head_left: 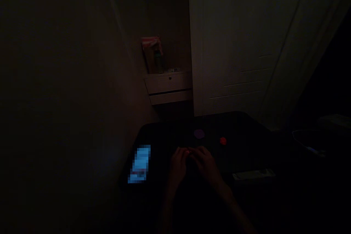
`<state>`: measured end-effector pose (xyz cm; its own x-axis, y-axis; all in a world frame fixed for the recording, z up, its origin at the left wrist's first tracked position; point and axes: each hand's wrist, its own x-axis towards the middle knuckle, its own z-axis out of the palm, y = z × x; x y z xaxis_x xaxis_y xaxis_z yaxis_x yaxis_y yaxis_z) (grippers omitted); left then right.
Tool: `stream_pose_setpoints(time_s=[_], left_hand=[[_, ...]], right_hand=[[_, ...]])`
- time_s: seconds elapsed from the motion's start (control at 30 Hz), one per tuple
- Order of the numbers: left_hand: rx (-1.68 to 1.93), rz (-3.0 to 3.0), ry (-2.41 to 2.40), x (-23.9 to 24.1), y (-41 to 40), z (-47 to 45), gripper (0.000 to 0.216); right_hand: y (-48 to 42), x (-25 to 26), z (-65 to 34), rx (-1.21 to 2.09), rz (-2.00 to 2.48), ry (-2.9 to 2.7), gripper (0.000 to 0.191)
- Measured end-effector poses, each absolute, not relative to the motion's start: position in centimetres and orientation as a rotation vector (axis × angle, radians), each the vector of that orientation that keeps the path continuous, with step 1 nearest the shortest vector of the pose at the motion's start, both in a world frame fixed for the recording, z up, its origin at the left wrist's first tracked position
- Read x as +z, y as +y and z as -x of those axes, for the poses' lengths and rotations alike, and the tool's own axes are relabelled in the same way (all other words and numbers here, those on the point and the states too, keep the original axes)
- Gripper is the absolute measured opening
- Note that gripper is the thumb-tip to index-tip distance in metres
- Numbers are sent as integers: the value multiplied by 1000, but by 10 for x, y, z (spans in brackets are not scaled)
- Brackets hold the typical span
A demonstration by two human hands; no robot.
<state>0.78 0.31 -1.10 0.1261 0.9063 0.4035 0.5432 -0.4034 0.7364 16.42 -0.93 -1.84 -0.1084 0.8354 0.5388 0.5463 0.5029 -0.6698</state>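
Observation:
In a very dark room, my left hand (179, 162) and my right hand (205, 161) meet over a black table. Between their fingertips is a small red piece (188, 152), too dim to name; the fingers of both hands are closed on it. Another red lump (223, 141) lies on the table to the right, beyond my right hand. Farther back, a flat purple disc (199, 134) rests on the tabletop.
A lit phone screen (140, 163), blurred, lies at the table's left. A long pale box (253, 174) is at the right front. A cable (312, 150) shows at far right. Behind stand a drawer unit (171, 84) with items on top and a pale door panel (233, 44).

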Motion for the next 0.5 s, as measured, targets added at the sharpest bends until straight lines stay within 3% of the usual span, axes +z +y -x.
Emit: stream_pose_setpoints(time_s=[0.5], left_hand=[[1061,-2039,1371,-5,-2,-6,30]], right_hand=[[-11,-18,-167,415,1076,-1825,21]])
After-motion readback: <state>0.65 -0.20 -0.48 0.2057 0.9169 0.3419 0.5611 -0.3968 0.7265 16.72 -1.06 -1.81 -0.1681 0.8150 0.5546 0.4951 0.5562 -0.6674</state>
